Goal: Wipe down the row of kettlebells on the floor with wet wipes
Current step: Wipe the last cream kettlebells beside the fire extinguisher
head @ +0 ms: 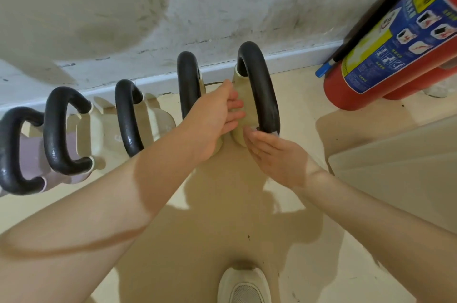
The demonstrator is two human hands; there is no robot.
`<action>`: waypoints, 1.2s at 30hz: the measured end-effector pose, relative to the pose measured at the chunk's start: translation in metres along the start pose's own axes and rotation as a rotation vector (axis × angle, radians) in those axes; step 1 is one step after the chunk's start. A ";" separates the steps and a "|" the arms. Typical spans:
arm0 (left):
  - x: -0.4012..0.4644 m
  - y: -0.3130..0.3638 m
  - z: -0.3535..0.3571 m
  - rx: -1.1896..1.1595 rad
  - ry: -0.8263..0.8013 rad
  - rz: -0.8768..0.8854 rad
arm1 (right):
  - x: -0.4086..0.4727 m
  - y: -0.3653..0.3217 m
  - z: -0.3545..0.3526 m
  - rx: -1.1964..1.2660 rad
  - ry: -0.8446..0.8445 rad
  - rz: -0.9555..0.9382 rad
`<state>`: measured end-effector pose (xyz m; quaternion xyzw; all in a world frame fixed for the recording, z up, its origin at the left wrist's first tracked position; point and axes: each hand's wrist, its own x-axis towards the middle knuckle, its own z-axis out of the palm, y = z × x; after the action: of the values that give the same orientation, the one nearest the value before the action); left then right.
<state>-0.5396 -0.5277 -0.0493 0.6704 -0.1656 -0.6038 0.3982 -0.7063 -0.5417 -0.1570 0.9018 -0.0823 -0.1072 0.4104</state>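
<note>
Nearest the lens, a pale shoe stands on the cream floor, and both bare forearms reach forward from the bottom corners toward the wall. Five kettlebells line the skirting board, each with a black handle; the one at the far left looks lilac, the rest cream. Work is on the rightmost kettlebell: the left hand lies on its cream body with the fingers spread and flat, gripping nothing, seemingly steadying it. Beside it, the right hand is loosely open, its fingertips meeting the near end of the black handle, where a whitish scrap, probably the wet wipe, peeks out; too little shows to be sure. So the step appears to be wiping this bell's handle, and the next move would call for running the wipe up around the arch while the other hand keeps the bell from rocking. To the right leans a red fire extinguisher with a blue and yellow instruction label of small pictograms; its writing is too blurred to read.
</note>
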 end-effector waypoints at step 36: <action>0.001 -0.026 0.020 0.075 -0.106 -0.028 | -0.005 -0.059 0.011 0.801 0.425 0.713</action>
<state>-0.5647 -0.5189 -0.0677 0.6542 -0.1995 -0.6374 0.3549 -0.7104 -0.5096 -0.2081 0.9052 -0.3309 0.2609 0.0553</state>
